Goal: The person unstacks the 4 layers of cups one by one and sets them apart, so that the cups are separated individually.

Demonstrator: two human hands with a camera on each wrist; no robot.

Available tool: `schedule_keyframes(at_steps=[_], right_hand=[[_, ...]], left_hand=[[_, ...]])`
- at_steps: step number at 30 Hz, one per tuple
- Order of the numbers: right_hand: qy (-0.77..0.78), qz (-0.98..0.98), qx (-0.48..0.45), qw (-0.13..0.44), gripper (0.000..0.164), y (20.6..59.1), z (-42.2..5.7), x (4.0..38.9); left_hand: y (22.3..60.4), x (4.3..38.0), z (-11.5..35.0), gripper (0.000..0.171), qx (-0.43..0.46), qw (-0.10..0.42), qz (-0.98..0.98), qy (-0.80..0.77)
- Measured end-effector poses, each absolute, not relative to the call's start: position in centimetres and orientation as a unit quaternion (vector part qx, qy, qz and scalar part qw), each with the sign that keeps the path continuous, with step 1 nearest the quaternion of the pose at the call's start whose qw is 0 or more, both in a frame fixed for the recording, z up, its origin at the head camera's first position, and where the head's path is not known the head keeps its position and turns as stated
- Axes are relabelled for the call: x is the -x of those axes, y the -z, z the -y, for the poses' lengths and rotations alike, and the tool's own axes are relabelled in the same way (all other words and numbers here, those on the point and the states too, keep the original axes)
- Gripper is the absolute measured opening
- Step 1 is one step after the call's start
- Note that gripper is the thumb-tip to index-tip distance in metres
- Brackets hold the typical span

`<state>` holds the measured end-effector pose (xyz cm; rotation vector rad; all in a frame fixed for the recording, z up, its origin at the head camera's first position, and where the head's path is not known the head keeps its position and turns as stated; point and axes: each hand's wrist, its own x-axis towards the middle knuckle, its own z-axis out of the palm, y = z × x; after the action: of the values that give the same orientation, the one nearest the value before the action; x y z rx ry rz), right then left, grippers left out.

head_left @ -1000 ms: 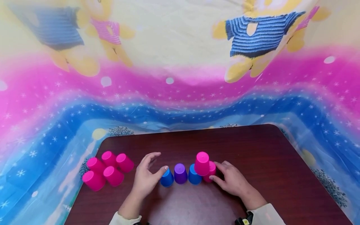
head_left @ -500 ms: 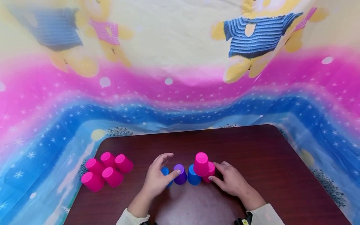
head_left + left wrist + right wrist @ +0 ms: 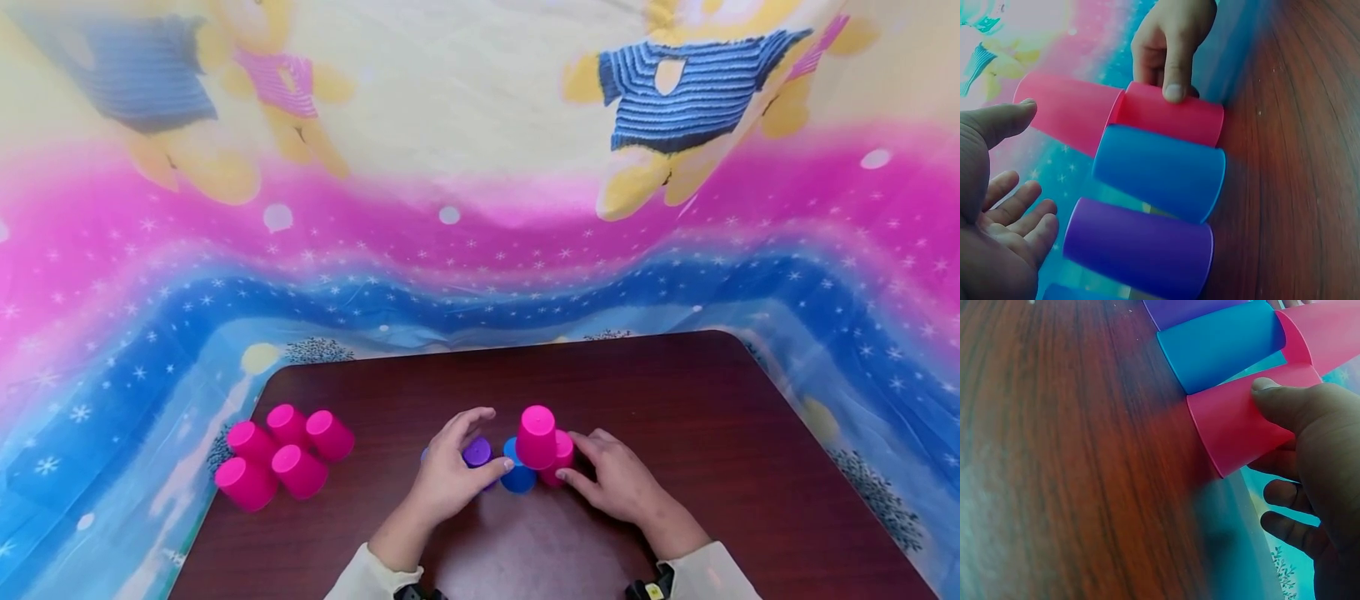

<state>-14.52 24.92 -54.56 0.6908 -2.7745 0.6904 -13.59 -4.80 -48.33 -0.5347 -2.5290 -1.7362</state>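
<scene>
Upside-down cups stand in a row in the head view. My right hand (image 3: 618, 479) grips the pink cup (image 3: 562, 457) at the row's right end between thumb and fingers. Another pink cup (image 3: 537, 435) sits raised, bridging that cup and the blue cup (image 3: 517, 479) beside it. A purple cup (image 3: 477, 451) stands left of the blue one, partly behind my left hand (image 3: 448, 473). Another blue cup (image 3: 1079, 292) at the left end is mostly hidden. My left hand has its fingers spread apart and holds nothing; its thumb points toward the raised pink cup.
Several pink cups (image 3: 300, 472) stand upside down in a cluster at the table's left edge. The dark wooden table (image 3: 675, 400) has a rounded far edge. A patterned cloth (image 3: 465, 250) with bears hangs behind and around it.
My left hand has moved right, from beside the left blue cup to in front of the purple cup, its thumb nearing the raised pink cup. My right hand keeps its grip in place.
</scene>
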Motion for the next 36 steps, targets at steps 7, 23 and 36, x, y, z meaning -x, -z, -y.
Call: schedule_keyframes(at_steps=[7, 23, 36], right_hand=[[-0.237, 0.939, -0.230, 0.094, 0.061, 54.6, -24.8, 14.5], [-0.244, 0.935, -0.235, 0.103, 0.060, 54.9, -24.8, 14.5], [-0.244, 0.933, -0.242, 0.106, 0.058, 54.6, -24.9, 14.7]], left_hand=[[48.0, 13.7, 3.3, 0.076, 0.166, -0.018, 0.828, 0.535], [48.5, 13.8, 0.8, 0.076, 0.170, -0.019, 0.838, 0.518], [48.3, 13.9, 0.0, 0.070, 0.167, -0.004, 0.847, 0.505]])
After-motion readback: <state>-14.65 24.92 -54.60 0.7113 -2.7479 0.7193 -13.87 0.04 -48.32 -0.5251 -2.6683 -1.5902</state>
